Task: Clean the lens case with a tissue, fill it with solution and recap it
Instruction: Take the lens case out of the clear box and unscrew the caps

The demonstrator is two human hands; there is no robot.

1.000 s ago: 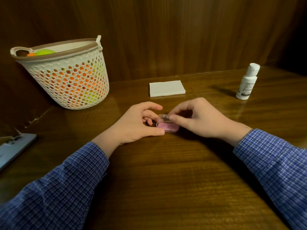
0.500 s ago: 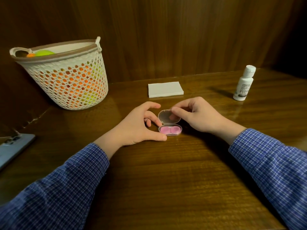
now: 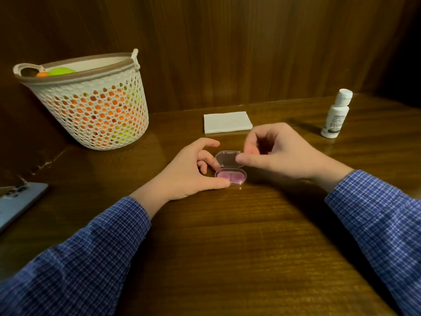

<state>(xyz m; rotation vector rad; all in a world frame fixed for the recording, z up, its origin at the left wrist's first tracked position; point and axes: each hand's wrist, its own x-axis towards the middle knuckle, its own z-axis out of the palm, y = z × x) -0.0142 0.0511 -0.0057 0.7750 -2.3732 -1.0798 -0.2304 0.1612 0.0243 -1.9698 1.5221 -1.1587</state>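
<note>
The small lens case (image 3: 232,177) lies open on the wooden table, showing two pink wells; its clear lid (image 3: 226,158) stands tilted back. My left hand (image 3: 189,169) pinches the left end of the case's base between thumb and fingers. My right hand (image 3: 280,153) is just right of the case, its thumb and forefinger pinching the lid's right edge, with the other fingers curled. A folded white tissue (image 3: 227,122) lies behind the case. The white solution bottle (image 3: 335,115) stands capped at the far right.
A white mesh basket (image 3: 91,106) holding orange and green balls stands at the back left against the wooden wall. A grey phone (image 3: 18,201) lies at the left edge. Bare table (image 3: 227,247) stretches in front of the case.
The case was closed a second ago; my right hand has swung the clear lid up and back. My left hand kept hold of the base.
</note>
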